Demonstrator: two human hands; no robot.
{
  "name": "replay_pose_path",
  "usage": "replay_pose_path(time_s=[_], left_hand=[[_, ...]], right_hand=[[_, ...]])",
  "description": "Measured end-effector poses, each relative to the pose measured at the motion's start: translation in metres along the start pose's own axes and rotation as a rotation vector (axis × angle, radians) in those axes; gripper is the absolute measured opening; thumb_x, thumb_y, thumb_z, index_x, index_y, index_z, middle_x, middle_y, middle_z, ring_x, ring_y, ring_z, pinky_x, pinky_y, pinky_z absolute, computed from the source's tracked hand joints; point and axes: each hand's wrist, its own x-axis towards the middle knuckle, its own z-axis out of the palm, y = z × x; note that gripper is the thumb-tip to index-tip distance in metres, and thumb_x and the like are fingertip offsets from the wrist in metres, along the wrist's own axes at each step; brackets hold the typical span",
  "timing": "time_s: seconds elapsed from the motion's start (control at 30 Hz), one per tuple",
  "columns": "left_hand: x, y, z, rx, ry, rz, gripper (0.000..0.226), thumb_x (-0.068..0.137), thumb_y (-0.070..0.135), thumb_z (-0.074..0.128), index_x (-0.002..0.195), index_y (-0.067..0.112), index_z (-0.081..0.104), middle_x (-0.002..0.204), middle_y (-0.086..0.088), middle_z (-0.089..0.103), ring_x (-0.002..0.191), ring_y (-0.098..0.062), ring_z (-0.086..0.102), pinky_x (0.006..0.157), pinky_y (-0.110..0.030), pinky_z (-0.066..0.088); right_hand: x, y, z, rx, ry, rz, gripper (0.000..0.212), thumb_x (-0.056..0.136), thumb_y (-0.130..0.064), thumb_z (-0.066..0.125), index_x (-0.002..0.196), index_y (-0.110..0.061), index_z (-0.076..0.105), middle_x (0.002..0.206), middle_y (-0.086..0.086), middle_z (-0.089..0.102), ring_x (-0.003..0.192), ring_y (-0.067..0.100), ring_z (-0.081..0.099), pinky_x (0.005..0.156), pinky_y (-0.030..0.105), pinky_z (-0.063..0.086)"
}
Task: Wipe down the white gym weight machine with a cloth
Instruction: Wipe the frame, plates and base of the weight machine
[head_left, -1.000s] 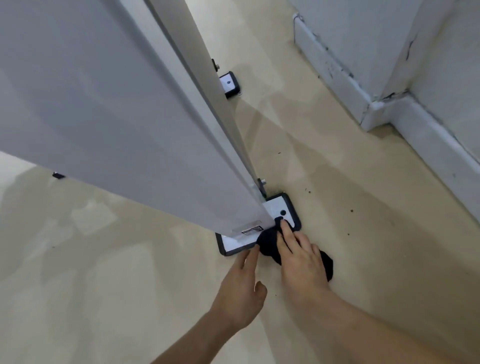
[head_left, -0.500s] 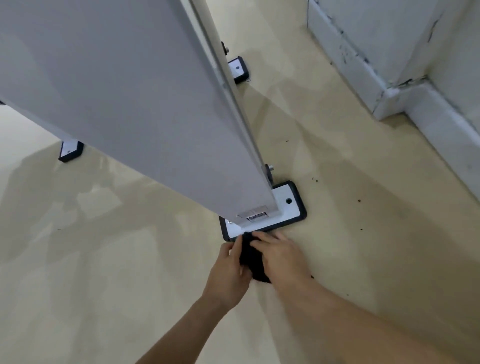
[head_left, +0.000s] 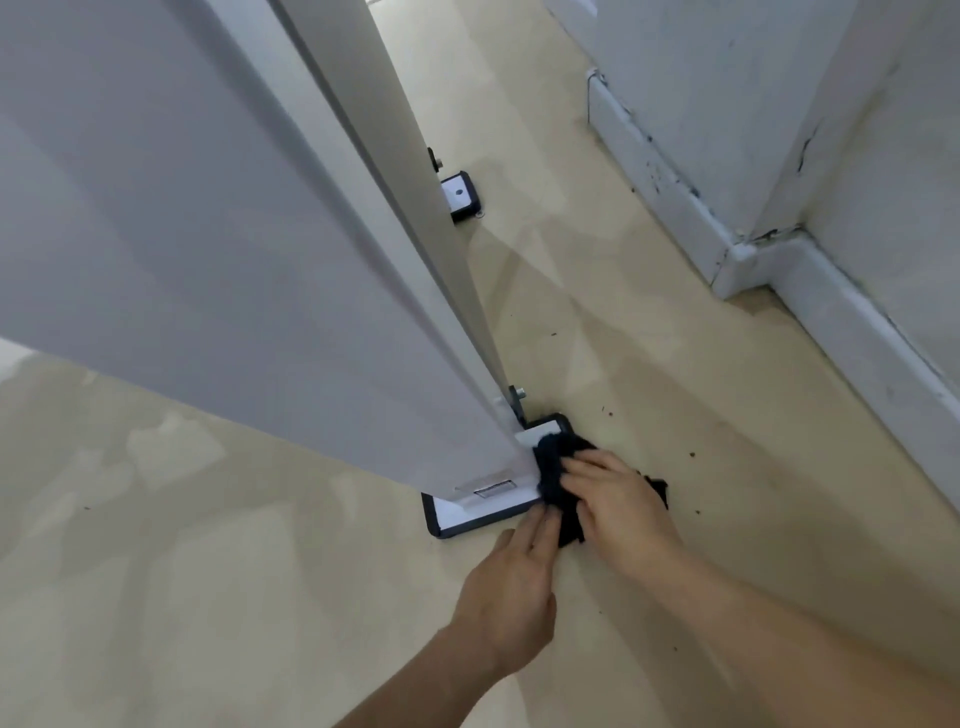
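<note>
Nearest the camera, the left hand (head_left: 511, 597) lies flat, fingers loose, touching the near edge of the crumpled black cloth (head_left: 558, 486). The right hand (head_left: 618, 499) presses, fingers spread, on that cloth over the right half of the white, black-rimmed foot plate (head_left: 470, 514). Wiping the foot appears underway; next, the cloth likely sweeps the plate's bare left half. Above the plate rises the smooth white gym machine panel (head_left: 234, 249), unmarked.

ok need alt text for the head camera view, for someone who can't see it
Two bare hands press a black cloth onto the near foot plate of a white gym machine: the right hand lies on the cloth, the left hand beside it. Dark specks dot the beige floor.
</note>
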Motion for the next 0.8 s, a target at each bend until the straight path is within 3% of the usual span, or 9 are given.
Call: replay_pose_path(time_s=[0.03, 0.1, 0.2, 0.3, 0.37, 0.47, 0.6, 0.73, 0.8], left_hand=[[0.0, 0.003, 0.001, -0.005, 0.002, 0.002, 0.083, 0.083, 0.005, 0.044, 0.155, 0.018, 0.007, 0.162, 0.001, 0.006, 0.143, -0.017, 0.022, 0.111, -0.024, 0.032], [0.001, 0.006, 0.002, -0.015, 0.015, 0.012, 0.083, 0.081, 0.006, 0.043, 0.154, 0.02, 0.006, 0.16, 0.004, 0.005, 0.14, -0.017, 0.024, 0.105, -0.026, 0.04], [0.003, 0.013, 0.001, 0.008, 0.029, 0.024, 0.086, 0.08, 0.005, 0.042, 0.155, 0.021, 0.003, 0.161, 0.005, 0.001, 0.138, -0.017, 0.026, 0.099, -0.028, 0.045], [0.011, 0.022, -0.001, 0.056, 0.008, 0.014, 0.089, 0.08, 0.003, 0.045, 0.155, 0.018, -0.001, 0.162, -0.001, -0.002, 0.137, -0.021, 0.028, 0.096, -0.033, 0.048], [0.02, 0.028, -0.002, 0.085, -0.008, -0.013, 0.088, 0.079, 0.003, 0.048, 0.154, 0.02, 0.004, 0.161, -0.003, 0.002, 0.131, -0.023, 0.033, 0.088, -0.035, 0.051], [0.03, 0.03, 0.001, 0.163, -0.027, -0.004, 0.076, 0.081, 0.006, 0.05, 0.149, 0.018, 0.02, 0.157, -0.005, 0.013, 0.121, -0.026, 0.041, 0.082, -0.037, 0.05], [0.018, 0.017, 0.01, 0.271, -0.017, 0.045, 0.071, 0.08, 0.009, 0.049, 0.148, 0.013, 0.03, 0.155, -0.003, 0.026, 0.109, -0.025, 0.051, 0.076, -0.035, 0.05], [0.004, 0.004, 0.017, 0.184, -0.047, -0.014, 0.084, 0.078, 0.007, 0.043, 0.155, 0.012, 0.008, 0.161, 0.0, 0.006, 0.125, -0.023, 0.038, 0.096, -0.033, 0.046], [0.003, 0.004, 0.014, 0.135, -0.013, -0.029, 0.088, 0.078, 0.005, 0.043, 0.155, 0.016, 0.002, 0.162, 0.001, 0.004, 0.132, -0.021, 0.031, 0.101, -0.03, 0.042]], right_hand=[[-0.005, 0.001, 0.002, 0.001, 0.037, 0.009, 0.042, 0.054, 0.015, 0.08, 0.09, -0.006, 0.077, 0.101, 0.007, 0.074, 0.094, 0.034, 0.069, 0.082, 0.037, 0.055], [0.007, -0.002, 0.003, 0.075, 0.041, 0.051, 0.044, 0.066, 0.013, 0.072, 0.104, -0.007, 0.074, 0.115, 0.004, 0.071, 0.102, 0.034, 0.064, 0.087, 0.034, 0.052], [0.045, 0.005, 0.005, 0.005, -0.187, 0.069, 0.061, 0.085, 0.003, 0.046, 0.141, -0.021, 0.047, 0.156, -0.012, 0.03, 0.143, 0.023, 0.024, 0.103, 0.04, 0.036], [0.074, 0.011, -0.002, -0.119, -0.424, 0.027, 0.077, 0.082, -0.001, 0.04, 0.149, -0.035, 0.027, 0.158, -0.027, 0.007, 0.148, 0.01, -0.004, 0.105, 0.044, 0.022], [0.071, 0.013, -0.002, -0.128, -0.394, 0.011, 0.071, 0.084, -0.005, 0.039, 0.147, -0.036, 0.031, 0.158, -0.027, 0.011, 0.148, 0.008, -0.002, 0.105, 0.041, 0.02], [0.041, 0.016, -0.002, -0.067, -0.239, 0.02, 0.055, 0.085, -0.009, 0.043, 0.134, -0.03, 0.053, 0.151, -0.021, 0.035, 0.145, 0.01, 0.02, 0.098, 0.034, 0.026], [0.019, 0.019, -0.006, -0.102, -0.102, -0.076, 0.041, 0.071, -0.009, 0.052, 0.105, -0.02, 0.073, 0.121, -0.01, 0.067, 0.111, 0.028, 0.058, 0.078, 0.036, 0.04], [0.061, 0.005, 0.007, -0.12, -0.175, 0.025, 0.059, 0.086, -0.011, 0.047, 0.14, -0.032, 0.044, 0.152, -0.02, 0.034, 0.136, 0.019, 0.029, 0.091, 0.038, 0.031], [0.071, 0.001, 0.012, -0.079, -0.234, 0.056, 0.062, 0.087, -0.011, 0.045, 0.144, -0.037, 0.038, 0.153, -0.025, 0.027, 0.14, 0.013, 0.018, 0.094, 0.039, 0.027]])
